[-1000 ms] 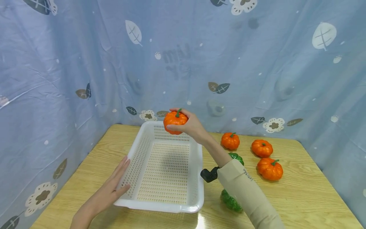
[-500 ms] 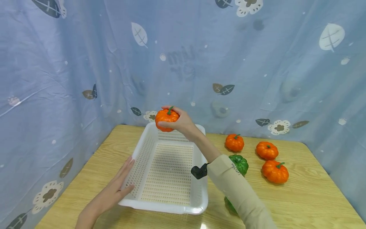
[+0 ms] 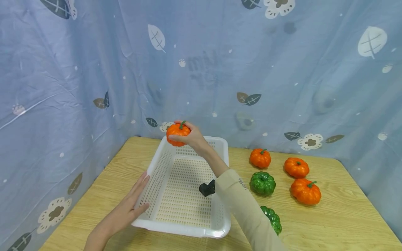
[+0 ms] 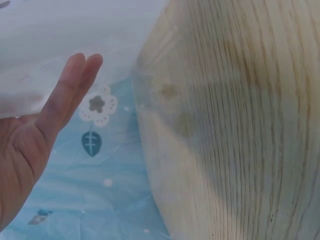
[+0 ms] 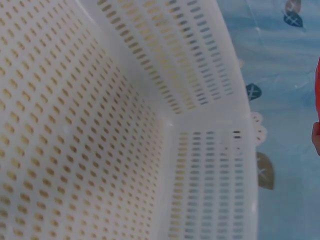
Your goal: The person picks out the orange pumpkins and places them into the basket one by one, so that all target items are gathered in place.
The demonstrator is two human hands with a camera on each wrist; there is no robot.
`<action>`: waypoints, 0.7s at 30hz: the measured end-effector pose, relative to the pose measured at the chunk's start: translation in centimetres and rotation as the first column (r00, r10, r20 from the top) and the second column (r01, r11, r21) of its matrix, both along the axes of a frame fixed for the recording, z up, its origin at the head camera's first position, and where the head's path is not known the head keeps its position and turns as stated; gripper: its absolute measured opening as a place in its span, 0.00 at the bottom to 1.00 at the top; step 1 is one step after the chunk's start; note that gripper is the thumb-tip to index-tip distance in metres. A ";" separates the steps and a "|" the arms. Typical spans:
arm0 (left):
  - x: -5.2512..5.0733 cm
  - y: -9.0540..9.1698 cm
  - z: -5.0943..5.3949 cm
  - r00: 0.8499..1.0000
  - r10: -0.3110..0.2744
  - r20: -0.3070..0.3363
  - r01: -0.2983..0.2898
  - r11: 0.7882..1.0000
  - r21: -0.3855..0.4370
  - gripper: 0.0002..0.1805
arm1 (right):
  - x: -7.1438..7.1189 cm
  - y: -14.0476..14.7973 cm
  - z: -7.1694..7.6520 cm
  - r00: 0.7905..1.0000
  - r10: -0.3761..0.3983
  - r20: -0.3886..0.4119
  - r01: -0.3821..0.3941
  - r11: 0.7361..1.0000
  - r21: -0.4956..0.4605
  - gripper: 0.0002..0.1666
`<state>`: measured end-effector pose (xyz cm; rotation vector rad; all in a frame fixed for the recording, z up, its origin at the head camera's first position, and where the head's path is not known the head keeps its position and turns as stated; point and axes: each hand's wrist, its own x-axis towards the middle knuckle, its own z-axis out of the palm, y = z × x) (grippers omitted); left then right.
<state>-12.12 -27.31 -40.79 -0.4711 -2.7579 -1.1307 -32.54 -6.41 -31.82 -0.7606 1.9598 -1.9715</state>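
One orange pumpkin (image 3: 176, 130) is gripped in the right hand (image 3: 195, 140), upper middle of the head view, up by the white basket's (image 3: 182, 228) far-left corner. Left hand (image 3: 123, 209) is straight-fingered at its left side. Right wrist cam only gets a red sliver, far right edge.

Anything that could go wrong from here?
In the head view, the orange pumpkin in the right hand appears at the far-left corner of the white basket, so it might clip the rim or drop outside. The left hand is straight-fingered at the basket's left side, so a bump could shift it. The sleeve might nudge the nearer green pumpkin.
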 end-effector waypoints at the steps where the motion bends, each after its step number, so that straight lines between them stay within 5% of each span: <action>1: -0.1 0.0 0.0 1.000 -0.001 -0.007 0.000 1.000 -0.004 0.42 | -0.2 -0.2 -0.2 1.000 -0.003 0.003 0.003 1.000 0.006 0.32; 14: -0.3 0.2 -0.6 0.997 -0.024 -0.079 0.024 1.000 -0.008 0.41 | -1.9 -1.8 -4.8 0.999 0.020 0.030 -0.020 1.000 0.002 0.33; 21: -0.3 -0.1 -0.6 0.998 -0.028 -0.060 0.029 1.000 0.011 0.41 | -3.0 -2.1 -6.9 0.999 0.027 0.019 -0.027 0.999 0.027 0.33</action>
